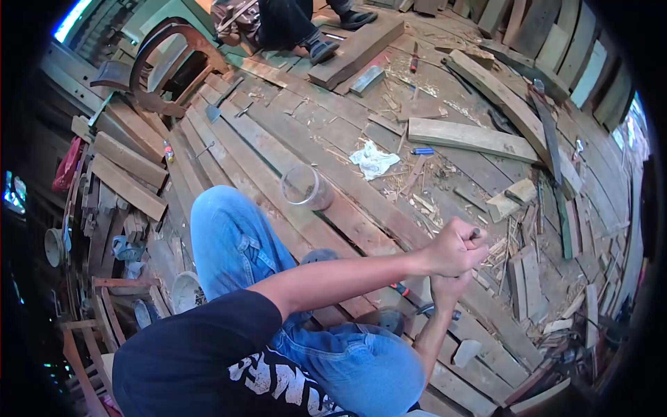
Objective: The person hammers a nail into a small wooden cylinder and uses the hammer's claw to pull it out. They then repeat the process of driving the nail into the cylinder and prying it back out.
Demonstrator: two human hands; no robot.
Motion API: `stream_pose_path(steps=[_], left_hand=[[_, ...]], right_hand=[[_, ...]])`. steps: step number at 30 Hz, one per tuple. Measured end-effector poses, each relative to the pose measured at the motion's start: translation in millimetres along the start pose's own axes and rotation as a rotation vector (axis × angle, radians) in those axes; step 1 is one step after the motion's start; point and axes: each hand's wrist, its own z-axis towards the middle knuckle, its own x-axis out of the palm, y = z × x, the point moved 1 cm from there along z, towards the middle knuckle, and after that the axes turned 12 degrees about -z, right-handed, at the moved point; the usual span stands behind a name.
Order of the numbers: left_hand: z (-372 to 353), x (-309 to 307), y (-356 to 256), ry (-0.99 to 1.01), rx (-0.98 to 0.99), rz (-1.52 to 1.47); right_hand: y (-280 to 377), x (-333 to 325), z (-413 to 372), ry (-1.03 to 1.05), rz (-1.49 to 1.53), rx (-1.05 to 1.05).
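My left hand (455, 249) is closed in a fist at the right of centre. A small dark end shows at its thumb side, but what it belongs to cannot be made out. Directly beneath it and touching it, my right hand (450, 288) is also closed, its grip mostly hidden. Both hands are held out over the plank floor, beyond my bent jeans-clad leg (361, 368). Below the hands lie a dark curved metal tool (455, 315) and a red-and-black handle (399, 288), partly covered by my arm. A pale flat wood piece (465, 352) lies near my right forearm.
A clear plastic tub (318, 191) stands before my knee. Beyond it are a crumpled white cloth (374, 160), a blue lighter (422, 151), a handsaw (545, 132) and wood beams (472, 139). A curved wooden frame (184, 104) stands left; another person's legs (285, 28) are behind.
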Motion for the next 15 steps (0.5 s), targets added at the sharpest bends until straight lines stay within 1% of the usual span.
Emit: stream_pose_path(steps=[1, 2, 4, 5, 6, 7, 8, 9, 10, 11, 12, 13, 14, 15], left_hand=[[-0.6, 1.5, 1.0, 0.005, -0.008, -0.025], [0.2, 3.0, 1.1, 0.009, -0.012, -0.053], [-0.3, 4.9, 1.6, 0.001, 0.003, -0.057], [0.7, 4.8, 0.9, 0.002, -0.028, -0.067], [1.2, 5.4, 1.0, 0.007, -0.066, -0.078], [2.6, 3.8, 4.5, 0.015, -0.077, -0.080], [5.2, 0.3, 8.7, -0.025, -0.020, -0.026], [5.2, 0.7, 16.7, -0.055, 0.016, 0.016], [3.8, -1.6, 12.2, -0.102, 0.004, 0.078], [7.9, -3.6, 11.3, -0.112, -0.030, 0.132], [-1.9, -15.1, 60.9, -0.314, 0.268, 0.582], [1.6, -14.3, -8.6, -0.003, -0.226, 0.556], [-7.1, -30.6, 9.5, -0.023, -0.160, 0.689], [2.7, -41.9, 12.3, 0.293, 0.546, 1.180]], right_hand=[[-5.3, -1.8, -4.1, -0.003, 0.030, 0.043], [-1.3, -4.3, -4.6, 0.007, 0.028, 0.037], [11.2, -13.9, -9.9, -0.261, -0.093, -0.199], [8.9, -18.9, -20.5, -0.384, -0.213, -0.214], [-2.9, -24.5, -38.2, -0.387, -0.213, -0.209], [-23.3, -29.5, -62.7, -0.504, -0.309, -0.100], [-41.5, -33.3, -90.6, -0.621, -0.414, 0.022], [-58.9, -35.8, -126.1, -0.684, -0.440, 0.139], [-70.1, -36.9, -166.4, -0.762, -0.479, 0.277], [-74.7, -42.3, -207.3, -0.806, -0.629, 0.399], [-86.4, -43.4, -252.2, -0.936, -0.658, 0.521], [-96.4, -45.9, -301.8, -1.076, -0.720, 0.645], [-101.0, -41.6, -347.6, -1.130, -0.864, 0.781], [-58.3, -51.9, -351.5, -0.773, -0.470, 1.401]])
